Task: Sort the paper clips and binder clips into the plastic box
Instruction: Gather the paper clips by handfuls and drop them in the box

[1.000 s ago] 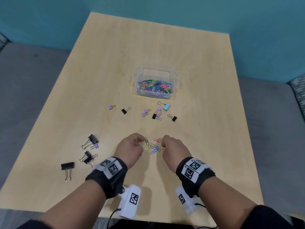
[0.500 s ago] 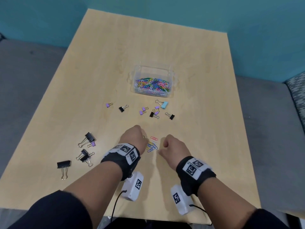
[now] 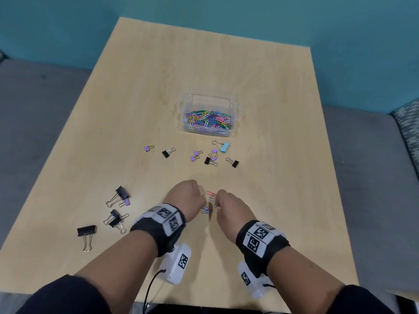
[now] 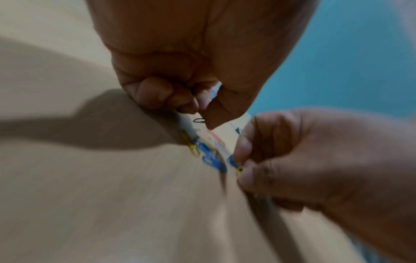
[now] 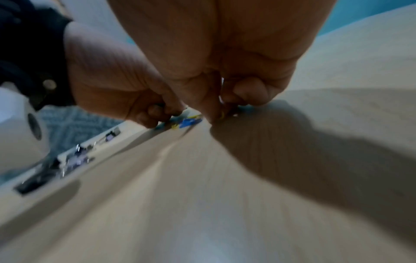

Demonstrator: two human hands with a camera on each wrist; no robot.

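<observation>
The clear plastic box (image 3: pixel 235 109) stands mid-table, holding a heap of coloured paper clips (image 3: pixel 207 120). Near the front edge my two hands work at a small pile of loose paper clips (image 3: pixel 207 209), blue, yellow and red, seen blurred in the left wrist view (image 4: pixel 210 157). My left hand (image 3: pixel 195 195) is curled, and a thin clip shows between its fingers (image 4: pixel 191 99). My right hand (image 3: pixel 218 202) pinches a blue and yellow clip (image 4: pixel 235 164) at the pile's right side, thumb and fingertip together (image 5: pixel 219 113). Small purple and black binder clips (image 3: pixel 212 156) lie just before the box.
A light-blue binder clip (image 3: pixel 224 147) lies near the box's front right. Larger black binder clips (image 3: pixel 121 193) (image 3: pixel 114 219) (image 3: pixel 86 231) are scattered at the left front of the wooden table (image 3: pixel 283 155). Grey floor surrounds the table; a teal wall stands behind.
Both hands have closed in on the loose pile and now nearly touch. The green clip by my left hand is gone from the table. My right hand has pinched a clip.
</observation>
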